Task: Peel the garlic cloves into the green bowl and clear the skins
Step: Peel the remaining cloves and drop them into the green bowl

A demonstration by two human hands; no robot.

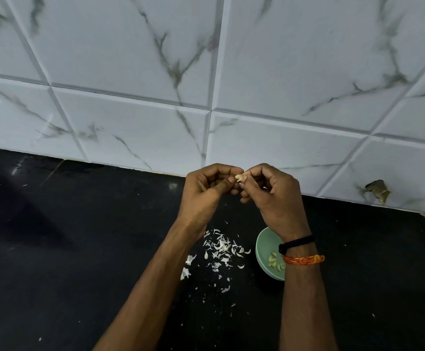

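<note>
Nearest me, skins (pixel 220 252) litter the counter (pixel 79 249) beside the green bowl (pixel 266 245) of peeled cloves. Beyond, my left hand (pixel 206 191) and right hand (pixel 269 196) pinch a garlic clove (pixel 239 177); slick, it might squirt away.

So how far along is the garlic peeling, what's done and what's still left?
Done: several peeled cloves already lie in the green bowl, and loose skins litter the black counter beside it. In hand: the left hand and right hand pinch one clove between them, mid-peel. Left: finish and drop that clove, then clear the skins. No unpeeled cloves show elsewhere.
</note>
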